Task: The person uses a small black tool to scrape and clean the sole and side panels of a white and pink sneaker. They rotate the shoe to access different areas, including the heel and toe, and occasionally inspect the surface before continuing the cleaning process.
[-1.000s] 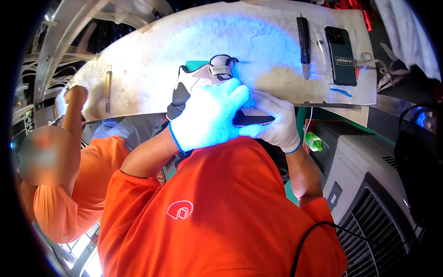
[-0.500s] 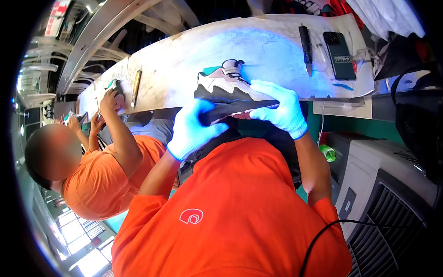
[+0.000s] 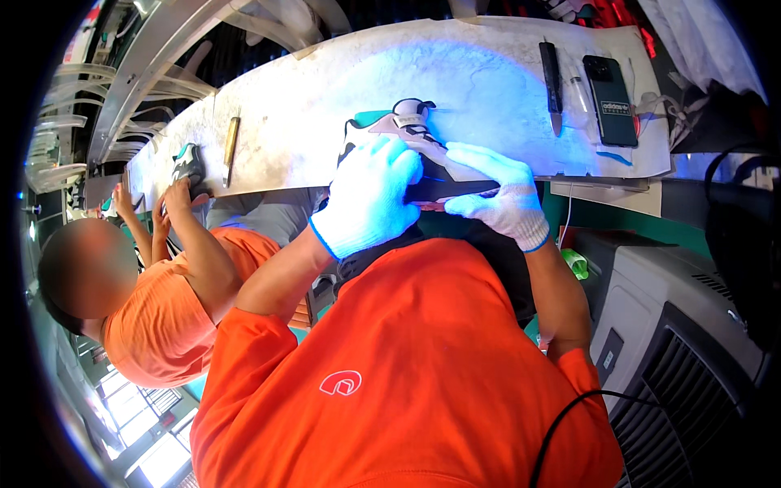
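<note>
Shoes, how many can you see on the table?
2. One shoe is under the left hand and right hand mid-table; another shoe lies far left by a co-worker's hands. More may be hidden.

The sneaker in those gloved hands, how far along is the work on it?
Done: the sneaker looks fully assembled, upper and dark sole joined. In hand: the left hand covers its heel end and the right hand grips the sole at the edge of the workbench. Left: it has not been set down, and the knife lies untouched. What remains beyond that cannot be told.
</note>
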`<move>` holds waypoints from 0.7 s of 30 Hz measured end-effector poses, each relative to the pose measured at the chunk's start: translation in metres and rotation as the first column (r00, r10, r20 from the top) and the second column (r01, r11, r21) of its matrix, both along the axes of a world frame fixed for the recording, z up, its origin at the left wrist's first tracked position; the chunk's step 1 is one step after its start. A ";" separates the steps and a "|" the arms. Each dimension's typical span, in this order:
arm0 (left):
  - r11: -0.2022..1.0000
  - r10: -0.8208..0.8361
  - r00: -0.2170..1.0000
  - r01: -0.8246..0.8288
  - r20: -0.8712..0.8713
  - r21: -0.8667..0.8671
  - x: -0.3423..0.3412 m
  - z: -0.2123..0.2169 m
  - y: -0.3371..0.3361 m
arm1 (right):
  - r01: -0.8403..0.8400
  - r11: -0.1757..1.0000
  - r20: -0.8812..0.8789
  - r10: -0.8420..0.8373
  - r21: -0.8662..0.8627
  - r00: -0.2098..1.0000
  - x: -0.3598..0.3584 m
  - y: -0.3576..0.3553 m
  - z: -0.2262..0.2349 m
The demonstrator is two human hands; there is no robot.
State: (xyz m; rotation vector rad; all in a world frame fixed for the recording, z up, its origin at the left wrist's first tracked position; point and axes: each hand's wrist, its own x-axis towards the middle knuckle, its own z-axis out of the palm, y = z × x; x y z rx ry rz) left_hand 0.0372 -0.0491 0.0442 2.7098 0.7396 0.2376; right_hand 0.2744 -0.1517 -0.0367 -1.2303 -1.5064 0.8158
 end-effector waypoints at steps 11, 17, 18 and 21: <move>0.989 0.050 0.999 -0.051 -0.014 -0.140 -0.001 -0.002 0.012 | 0.055 0.998 0.170 -0.060 0.032 0.984 -0.007 0.000 0.023; 0.994 -0.063 0.980 0.079 0.190 -0.077 -0.011 -0.007 0.013 | 0.000 0.979 0.461 -0.096 0.203 0.882 -0.030 0.001 0.053; 0.994 -0.075 0.976 0.090 0.206 -0.065 -0.013 -0.008 0.012 | 0.013 0.983 0.448 -0.095 0.184 0.889 -0.033 0.000 0.055; 0.994 -0.056 0.972 0.075 0.226 -0.078 -0.009 -0.010 0.013 | 0.040 0.996 0.382 -0.066 0.078 0.922 -0.035 0.005 0.058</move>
